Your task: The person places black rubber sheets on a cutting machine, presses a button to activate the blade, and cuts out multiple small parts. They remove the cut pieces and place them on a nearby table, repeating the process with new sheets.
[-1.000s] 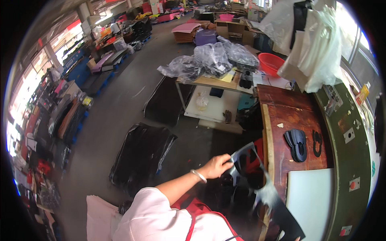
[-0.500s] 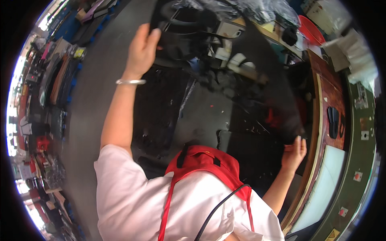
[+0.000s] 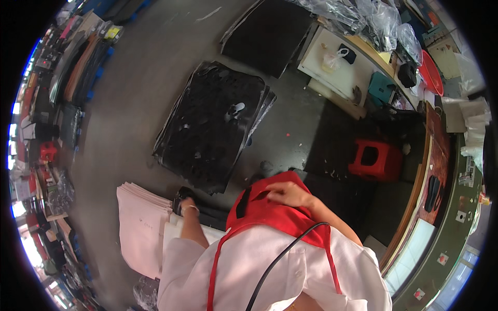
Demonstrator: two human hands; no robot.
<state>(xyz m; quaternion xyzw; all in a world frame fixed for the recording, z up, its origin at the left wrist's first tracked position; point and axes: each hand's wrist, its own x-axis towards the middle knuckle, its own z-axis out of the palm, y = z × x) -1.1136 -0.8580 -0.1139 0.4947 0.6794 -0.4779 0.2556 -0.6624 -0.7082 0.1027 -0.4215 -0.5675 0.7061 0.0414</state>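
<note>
A: Where were the black sheets (image 3: 210,122) to be seen?
B: They were stacked on the floor (image 3: 129,103), ahead of the person, and pale patches were shown on the uppermost one. A second dark stack (image 3: 270,36) was laid just beyond it.
A: How was the right hand (image 3: 288,194) held?
B: It was raised in front of the red apron (image 3: 259,210), with its fingers partly curled. Whether any cloth was pinched cannot be told.
A: And the left hand (image 3: 185,201)?
B: It was lowered beside the stack of pale pink sheets (image 3: 141,228). Its fingers were lost in shadow, so neither their spread nor their hold can be told.
A: What was placed on the right?
B: A red plastic stool (image 3: 381,160) was set on the floor near the reddish-brown tabletop (image 3: 439,136), on which a dark piece (image 3: 432,193) was laid.
</note>
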